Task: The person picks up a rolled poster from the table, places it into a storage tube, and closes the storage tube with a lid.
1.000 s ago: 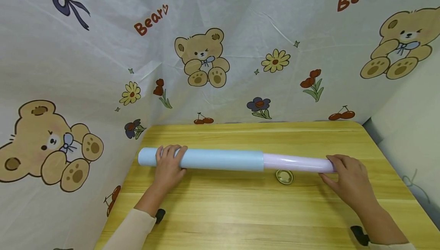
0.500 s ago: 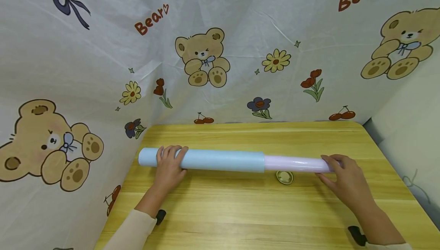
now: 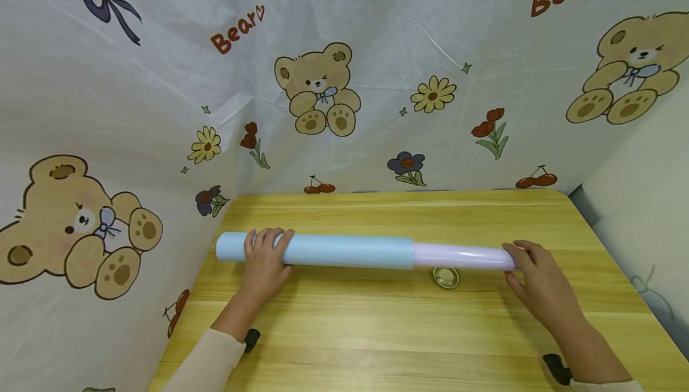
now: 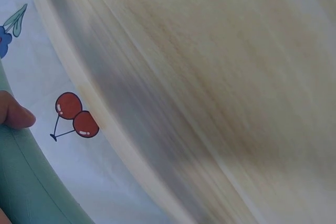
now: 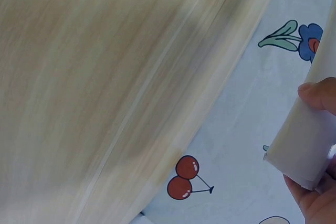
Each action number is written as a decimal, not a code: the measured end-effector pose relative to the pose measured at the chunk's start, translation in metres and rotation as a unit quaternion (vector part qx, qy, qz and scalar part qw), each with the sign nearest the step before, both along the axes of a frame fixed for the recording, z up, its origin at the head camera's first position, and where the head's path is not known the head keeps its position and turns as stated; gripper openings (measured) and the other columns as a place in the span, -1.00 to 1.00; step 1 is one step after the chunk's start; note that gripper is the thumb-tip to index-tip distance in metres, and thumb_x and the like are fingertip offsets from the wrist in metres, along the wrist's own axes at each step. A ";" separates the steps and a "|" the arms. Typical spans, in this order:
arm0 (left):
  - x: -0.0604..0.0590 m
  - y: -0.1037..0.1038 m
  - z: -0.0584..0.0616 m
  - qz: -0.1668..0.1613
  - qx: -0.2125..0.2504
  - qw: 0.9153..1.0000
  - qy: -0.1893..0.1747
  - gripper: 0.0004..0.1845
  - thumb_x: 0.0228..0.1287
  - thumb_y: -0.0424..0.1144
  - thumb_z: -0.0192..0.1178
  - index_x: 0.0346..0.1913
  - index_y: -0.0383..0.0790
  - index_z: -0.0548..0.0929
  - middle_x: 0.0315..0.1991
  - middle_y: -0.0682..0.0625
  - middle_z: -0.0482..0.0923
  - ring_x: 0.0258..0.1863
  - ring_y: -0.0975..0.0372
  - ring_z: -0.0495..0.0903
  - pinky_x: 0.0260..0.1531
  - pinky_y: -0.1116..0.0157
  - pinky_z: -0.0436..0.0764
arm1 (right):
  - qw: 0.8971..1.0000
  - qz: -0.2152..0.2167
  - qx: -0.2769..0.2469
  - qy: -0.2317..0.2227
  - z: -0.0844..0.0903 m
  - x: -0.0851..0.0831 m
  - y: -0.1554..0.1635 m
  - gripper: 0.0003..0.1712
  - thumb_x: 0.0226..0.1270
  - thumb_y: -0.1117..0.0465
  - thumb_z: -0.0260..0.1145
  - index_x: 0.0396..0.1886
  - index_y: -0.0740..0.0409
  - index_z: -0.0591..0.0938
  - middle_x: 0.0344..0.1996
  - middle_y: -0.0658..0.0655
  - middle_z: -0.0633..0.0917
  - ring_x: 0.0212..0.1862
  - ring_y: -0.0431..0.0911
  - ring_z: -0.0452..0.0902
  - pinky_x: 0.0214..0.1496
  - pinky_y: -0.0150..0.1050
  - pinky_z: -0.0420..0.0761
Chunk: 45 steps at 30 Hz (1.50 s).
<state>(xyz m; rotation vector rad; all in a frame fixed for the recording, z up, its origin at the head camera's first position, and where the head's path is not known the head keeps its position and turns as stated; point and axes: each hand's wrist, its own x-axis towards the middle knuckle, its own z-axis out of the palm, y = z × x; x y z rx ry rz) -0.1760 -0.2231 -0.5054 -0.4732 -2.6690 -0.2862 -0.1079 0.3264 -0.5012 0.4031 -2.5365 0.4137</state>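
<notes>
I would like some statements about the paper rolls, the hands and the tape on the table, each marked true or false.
1. The left hand holds the blue roll near its left end. True.
2. The right hand holds the blue roll. False: it holds the right end of the pale pink roll.
3. The pink roll sticks out of the blue roll's right end. True.
4. The small tape ring sits on top of the rolls. False: it lies on the wooden table, just in front of the pink roll.
5. Both rolls stand upright. False: they lie along the table.
</notes>
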 end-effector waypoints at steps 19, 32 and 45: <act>0.001 0.002 0.000 -0.005 0.011 1.000 0.010 -0.12 -0.27 -0.30 0.66 0.27 -0.02 0.53 0.14 -0.13 0.54 0.21 -0.10 0.46 0.40 -0.25 0.13 | 0.999 -0.002 -0.025 -0.030 -0.005 0.001 -0.004 -0.09 -0.23 0.44 0.66 0.26 0.24 0.54 0.01 0.47 0.53 -0.02 0.38 0.48 -0.10 0.32 0.57; 0.002 0.004 -0.001 -0.009 0.019 1.000 0.013 -0.13 -0.27 -0.33 0.65 0.27 -0.04 0.54 0.14 -0.14 0.54 0.21 -0.10 0.46 0.40 -0.25 0.11 | 0.999 0.008 -0.042 -0.026 -0.006 -0.001 -0.012 -0.16 -0.22 0.56 0.57 0.22 0.30 0.54 0.05 0.43 0.52 0.00 0.27 0.49 -0.15 0.20 0.57; 0.002 0.004 -0.003 -0.004 0.021 1.000 0.015 -0.13 -0.28 -0.33 0.65 0.26 -0.03 0.54 0.13 -0.13 0.54 0.20 -0.10 0.45 0.40 -0.25 0.11 | 0.999 0.002 -0.040 -0.025 -0.006 0.000 -0.017 -0.22 -0.17 0.54 0.57 0.17 0.35 0.52 0.10 0.38 0.52 0.05 0.25 0.52 -0.09 0.23 0.58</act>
